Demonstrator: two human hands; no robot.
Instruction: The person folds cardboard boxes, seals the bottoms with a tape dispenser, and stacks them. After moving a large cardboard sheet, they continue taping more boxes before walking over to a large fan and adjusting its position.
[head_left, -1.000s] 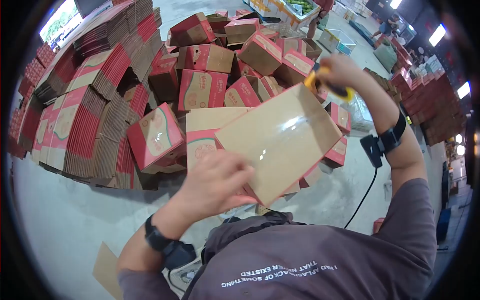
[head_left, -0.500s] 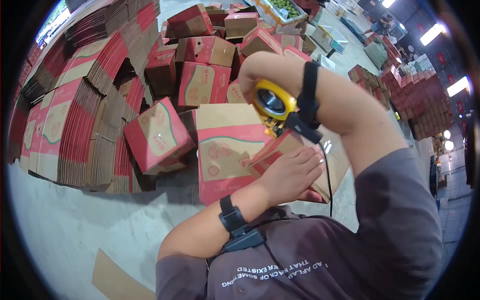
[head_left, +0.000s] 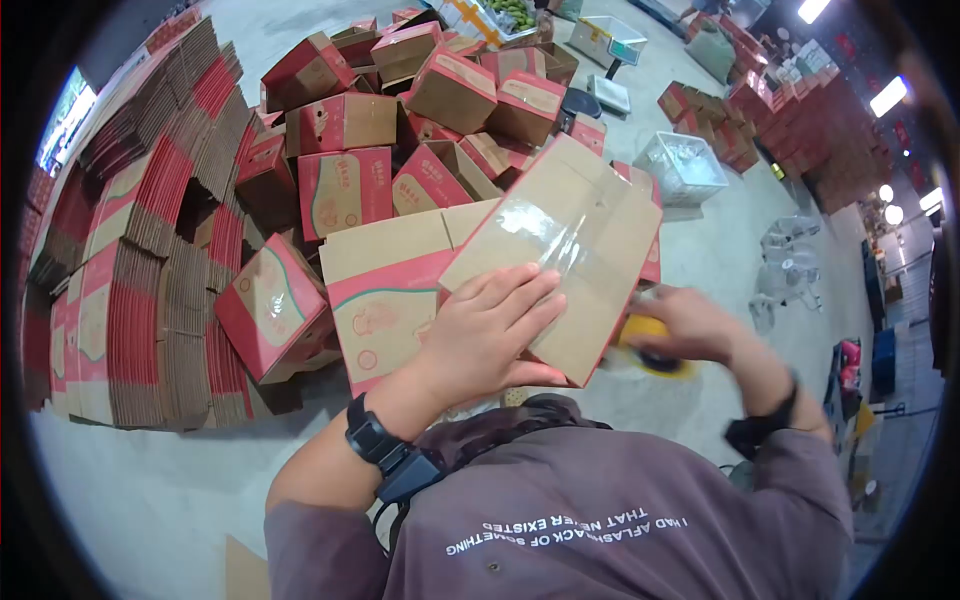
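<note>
My left hand lies with its fingers stretched out on a tilted cardboard carton, pressing on its brown face beside a strip of shiny clear tape. My right hand, blurred by motion, grips a yellow tape dispenser at the carton's right edge. Part of the dispenser is smeared and hidden behind the hand. A second red and tan carton stands upright against the taped one, on its left.
Tall stacks of flattened cartons rise at the left. Several made-up cartons are piled ahead, one tilted carton nearest the stacks. Toward the right are a white crate, clear plastic wrap and a scale.
My right hand has swung down with the tape dispenser from above the carton to its right side. The carton's taped face now shows more fully, with my left hand flat on it.
</note>
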